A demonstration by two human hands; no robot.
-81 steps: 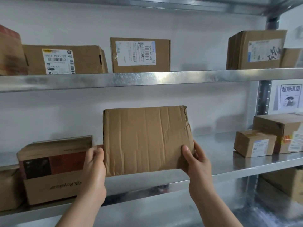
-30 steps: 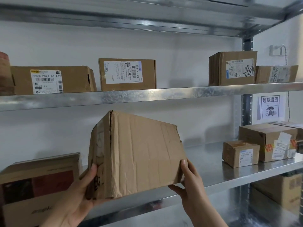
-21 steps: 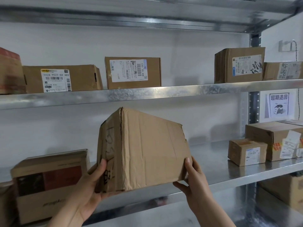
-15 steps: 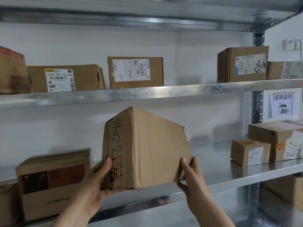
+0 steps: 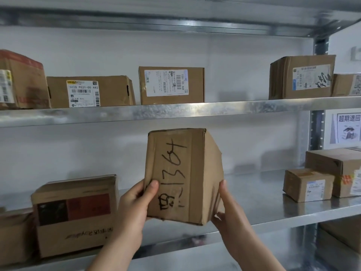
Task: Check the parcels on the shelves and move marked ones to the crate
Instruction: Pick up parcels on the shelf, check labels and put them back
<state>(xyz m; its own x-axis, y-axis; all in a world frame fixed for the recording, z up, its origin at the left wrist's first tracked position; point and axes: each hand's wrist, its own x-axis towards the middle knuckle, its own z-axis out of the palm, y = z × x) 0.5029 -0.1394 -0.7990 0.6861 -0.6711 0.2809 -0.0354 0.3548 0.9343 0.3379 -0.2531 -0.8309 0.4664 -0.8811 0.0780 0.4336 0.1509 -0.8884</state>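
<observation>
I hold a worn brown cardboard parcel [image 5: 181,173] in front of the middle shelf [image 5: 273,210]. Its narrow side faces me, with black handwritten marker characters running down it. My left hand [image 5: 134,210] grips the parcel's lower left edge, thumb on the marked face. My right hand [image 5: 228,214] grips the lower right corner from the side and below. The parcel is tilted and appears lifted just clear of the shelf. No crate is in view.
The upper shelf [image 5: 195,111] carries several labelled parcels, one [image 5: 301,77] with black scribble on its label. On the middle shelf a printed box [image 5: 76,214] stands left; a small box [image 5: 308,184] and a larger one [image 5: 336,167] stand right. A paper sign [image 5: 347,128] hangs on the wall.
I have turned the parcel clockwise from its plain broad face to its narrow side, bringing the handwritten marking into full view. My left thumb has moved onto that face.
</observation>
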